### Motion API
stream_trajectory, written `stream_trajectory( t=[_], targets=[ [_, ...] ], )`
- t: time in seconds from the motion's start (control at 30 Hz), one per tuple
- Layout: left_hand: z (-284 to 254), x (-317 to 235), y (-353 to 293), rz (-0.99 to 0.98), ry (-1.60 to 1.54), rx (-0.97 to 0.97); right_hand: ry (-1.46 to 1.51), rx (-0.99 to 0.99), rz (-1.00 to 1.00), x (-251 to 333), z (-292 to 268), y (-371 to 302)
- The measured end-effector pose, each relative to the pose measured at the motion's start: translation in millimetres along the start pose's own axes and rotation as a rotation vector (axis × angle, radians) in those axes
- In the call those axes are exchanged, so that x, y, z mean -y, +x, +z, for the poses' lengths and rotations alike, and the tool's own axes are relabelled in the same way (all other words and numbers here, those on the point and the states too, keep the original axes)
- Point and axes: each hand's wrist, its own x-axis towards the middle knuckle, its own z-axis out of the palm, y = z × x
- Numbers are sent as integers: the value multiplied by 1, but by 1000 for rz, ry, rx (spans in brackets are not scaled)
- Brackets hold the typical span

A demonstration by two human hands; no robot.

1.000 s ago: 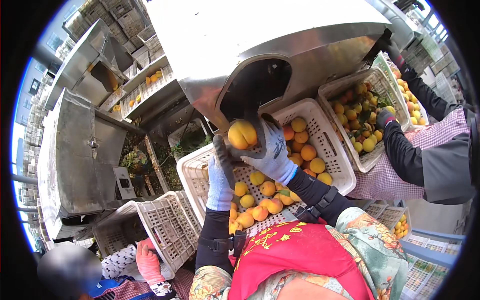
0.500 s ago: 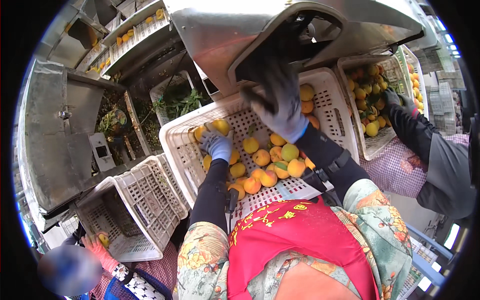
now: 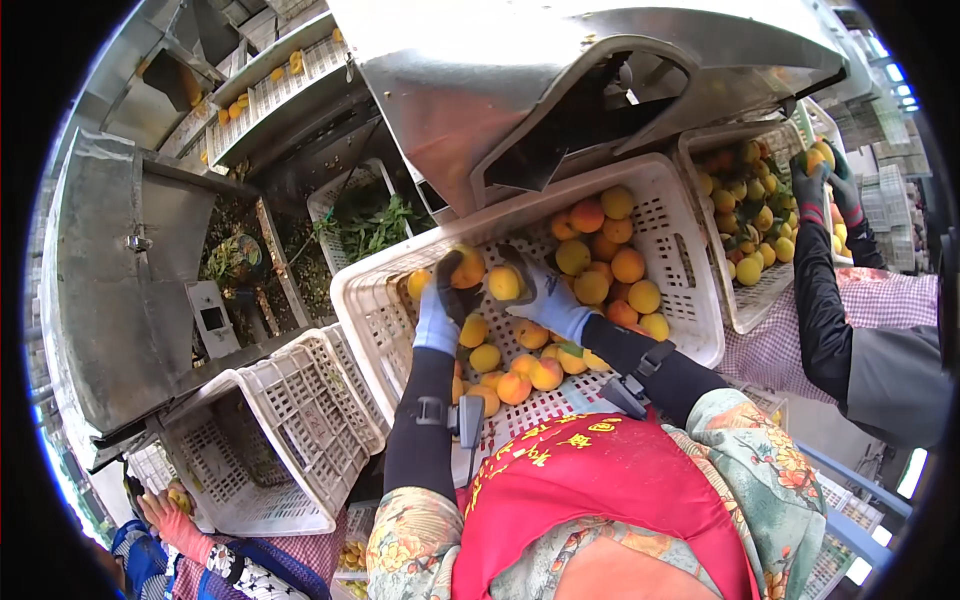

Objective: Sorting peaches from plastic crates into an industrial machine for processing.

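A white perforated plastic crate [image 3: 692, 318] stands in front of me with many yellow-orange peaches [image 3: 590, 290] in it. Inside its left half, my gloved left hand [image 3: 437, 312] is closed around an orange-yellow peach [image 3: 467, 268]. My gloved right hand [image 3: 550, 300] reaches in from the right, its fingers round a yellow peach [image 3: 503, 283]. The two held fruits are close together, just above the others. Both gloves are pale blue-grey with dark fingers. Loose peaches lie below my hands, along the crate's near side, and are heaped at its right end.
A metal machine housing [image 3: 430, 80] with a dark opening [image 3: 590, 115] overhangs the crate's far edge. To the right, a co-worker's gloved hands [image 3: 822, 185] hold fruit above another filled crate [image 3: 745, 290]. At lower left stands a tilted crate [image 3: 300, 430] by another person's pink-gloved hand [image 3: 175, 525].
My right hand has come down from near the machine opening and now grips a peach. My left hand has shifted slightly right with a peach. The right-hand co-worker's hands have risen with fruit.
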Motion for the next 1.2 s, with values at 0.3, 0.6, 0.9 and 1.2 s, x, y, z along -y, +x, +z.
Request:
stream_trajectory(
  t=[0.3, 0.6, 0.9, 1.2],
  targets=[
    [92, -21, -126, 204, -554, 680, 163, -263, -196, 92, -89, -21],
    [97, -30, -142, 171, -659, 594, -292, -722, -296, 118, -114, 22],
    [102, -51, -134, 119, -318, 358, -393, -915, -340, 113, -131, 88],
    [147, -52, -171, 256, -154, 446, 2, -486, -370, 114, -95, 13]
  ],
)
